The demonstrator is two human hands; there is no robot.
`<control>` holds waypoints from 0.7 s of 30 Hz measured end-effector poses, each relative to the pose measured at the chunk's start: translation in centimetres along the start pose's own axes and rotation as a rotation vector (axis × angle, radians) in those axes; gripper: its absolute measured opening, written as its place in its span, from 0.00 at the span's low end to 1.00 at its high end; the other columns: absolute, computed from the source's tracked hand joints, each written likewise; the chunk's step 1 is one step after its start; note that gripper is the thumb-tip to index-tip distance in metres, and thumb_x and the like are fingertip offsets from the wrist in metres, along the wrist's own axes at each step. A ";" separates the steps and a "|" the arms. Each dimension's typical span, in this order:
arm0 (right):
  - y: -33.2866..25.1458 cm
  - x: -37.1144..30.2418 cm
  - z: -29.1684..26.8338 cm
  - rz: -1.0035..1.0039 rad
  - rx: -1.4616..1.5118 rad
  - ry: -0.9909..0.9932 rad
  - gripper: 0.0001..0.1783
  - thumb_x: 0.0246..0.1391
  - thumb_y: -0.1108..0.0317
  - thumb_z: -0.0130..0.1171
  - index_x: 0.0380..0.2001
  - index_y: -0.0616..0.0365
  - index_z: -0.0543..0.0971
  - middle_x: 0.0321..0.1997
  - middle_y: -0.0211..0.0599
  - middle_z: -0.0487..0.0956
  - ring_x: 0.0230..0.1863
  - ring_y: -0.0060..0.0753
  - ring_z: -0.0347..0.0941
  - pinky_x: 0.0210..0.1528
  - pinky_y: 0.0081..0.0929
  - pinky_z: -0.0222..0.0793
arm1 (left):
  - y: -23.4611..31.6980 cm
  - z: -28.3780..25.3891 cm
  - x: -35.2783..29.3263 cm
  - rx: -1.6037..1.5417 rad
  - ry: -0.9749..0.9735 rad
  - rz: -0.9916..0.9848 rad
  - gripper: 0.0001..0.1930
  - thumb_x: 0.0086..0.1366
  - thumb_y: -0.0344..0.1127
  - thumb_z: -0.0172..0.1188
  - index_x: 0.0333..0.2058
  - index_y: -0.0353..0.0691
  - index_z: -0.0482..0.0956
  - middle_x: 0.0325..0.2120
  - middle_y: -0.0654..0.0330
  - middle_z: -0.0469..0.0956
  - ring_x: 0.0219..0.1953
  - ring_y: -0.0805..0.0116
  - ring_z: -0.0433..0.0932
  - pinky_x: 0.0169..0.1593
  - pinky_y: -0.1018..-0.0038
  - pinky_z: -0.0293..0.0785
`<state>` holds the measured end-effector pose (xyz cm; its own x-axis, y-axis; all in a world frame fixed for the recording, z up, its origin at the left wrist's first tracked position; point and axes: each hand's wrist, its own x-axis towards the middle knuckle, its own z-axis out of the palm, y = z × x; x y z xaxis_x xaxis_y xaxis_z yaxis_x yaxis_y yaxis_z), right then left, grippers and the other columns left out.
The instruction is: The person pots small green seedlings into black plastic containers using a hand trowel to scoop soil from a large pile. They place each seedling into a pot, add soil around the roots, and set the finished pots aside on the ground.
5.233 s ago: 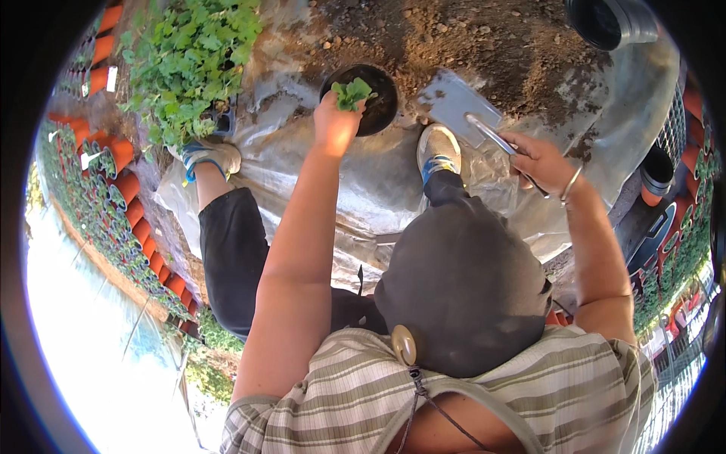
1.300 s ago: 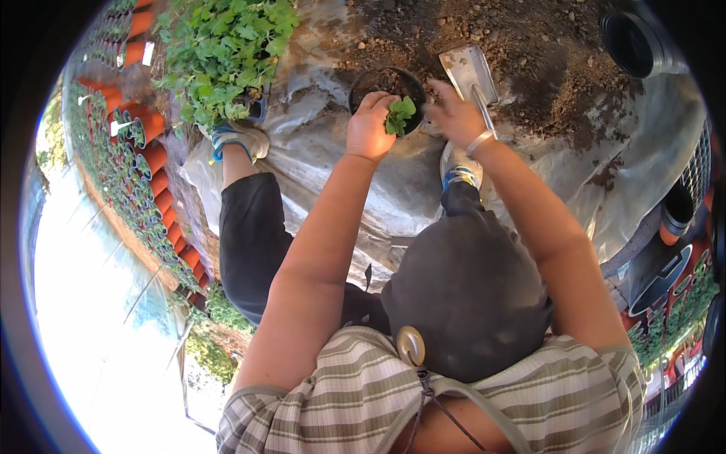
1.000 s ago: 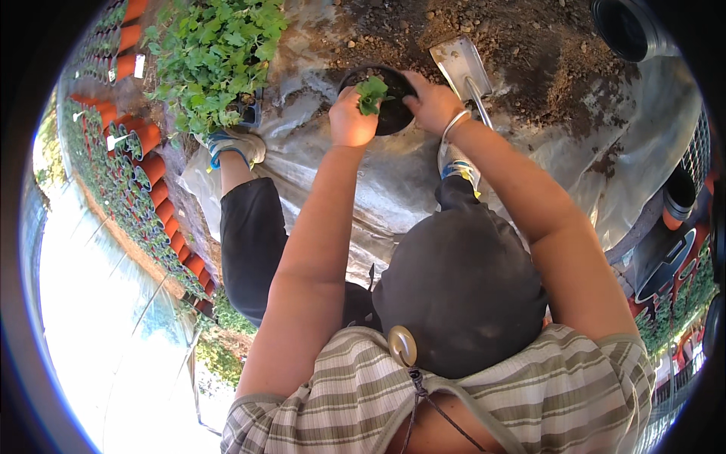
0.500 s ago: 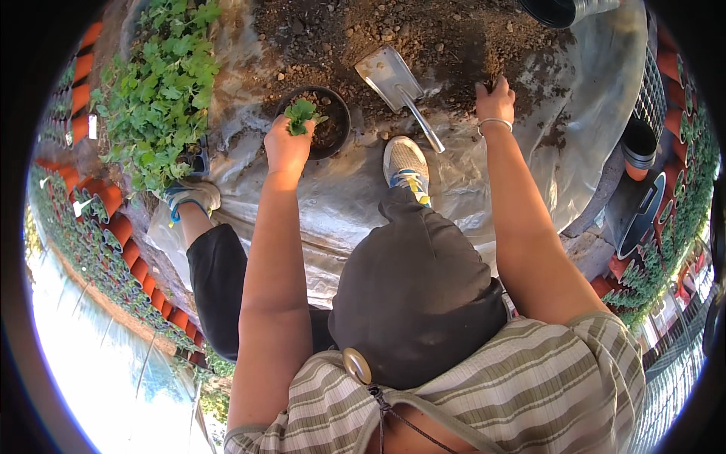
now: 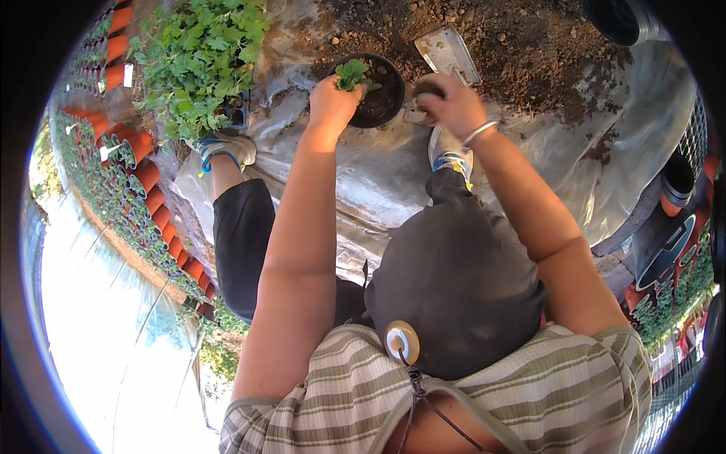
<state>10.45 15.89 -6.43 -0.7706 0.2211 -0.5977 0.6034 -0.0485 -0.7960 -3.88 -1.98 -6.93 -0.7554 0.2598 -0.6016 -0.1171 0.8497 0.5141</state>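
- left hand (image 5: pixel 333 106) is closed, fingers pinching a small green seedling (image 5: pixel 351 74) at its base; it sits up at 12 o'clock, right by the left rim of a round black pot (image 5: pixel 389 107)
- right hand (image 5: pixel 458 108) is at 1 o'clock, fingers curled and pretty blurry; there's a dark patch at the fingertips that could be a fistful of dirt, but can't tell if it's really gripping anything
- seedling looks leafy and bright, leaves poking out above the fist over the pot's left side; some brown soil shows inside the pot
- metal shovel (image 5: pixel 448 53) lies just past the right hand, blade by the loose soil (image 5: pixel 529 72), also around 1 o'clock
- half a second ago the right hand was out over the dirt on the far side of the shovel; now it's back near the pot, while the left still has the seedling
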 end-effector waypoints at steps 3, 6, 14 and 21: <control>-0.3 0.6 2.6 -0.271 -0.262 0.069 0.24 0.53 0.61 0.60 0.52 0.57 0.72 0.43 0.50 0.78 0.36 0.40 0.77 0.41 0.32 0.73 | -1.2 0.1 0.5 -0.163 -0.033 0.014 0.13 0.52 0.36 0.66 0.36 0.39 0.82 0.27 0.52 0.81 0.32 0.57 0.80 0.39 0.67 0.73; 0.0 2.3 1.7 -0.117 -0.438 0.261 0.28 0.52 0.57 0.60 0.53 0.59 0.69 0.45 0.61 0.76 0.47 0.55 0.75 0.50 0.42 0.70 | -0.4 0.0 0.1 -0.031 -0.005 -0.023 0.13 0.53 0.36 0.65 0.38 0.38 0.81 0.30 0.52 0.82 0.33 0.56 0.80 0.39 0.67 0.74; 1.4 3.9 3.9 -0.124 -0.387 0.142 0.30 0.51 0.65 0.56 0.58 0.53 0.64 0.39 0.54 0.79 0.40 0.57 0.76 0.46 0.46 0.71 | -2.2 0.9 -2.0 -0.036 0.172 0.374 0.12 0.52 0.31 0.66 0.37 0.40 0.81 0.33 0.53 0.80 0.35 0.53 0.79 0.39 0.66 0.74; -3.5 3.7 3.3 -0.623 -0.567 0.099 0.24 0.49 0.77 0.47 0.51 0.53 0.73 0.52 0.46 0.75 0.52 0.48 0.72 0.53 0.39 0.70 | -3.4 1.7 -2.8 -0.053 0.189 0.537 0.09 0.53 0.24 0.64 0.35 0.37 0.81 0.38 0.55 0.78 0.38 0.59 0.79 0.42 0.71 0.74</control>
<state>4.87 13.69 -6.19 -0.9908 0.1313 -0.0337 0.1065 0.6005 -0.7925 -0.28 -4.83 -8.06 -0.8193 0.5584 -0.1298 0.2869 0.5954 0.7505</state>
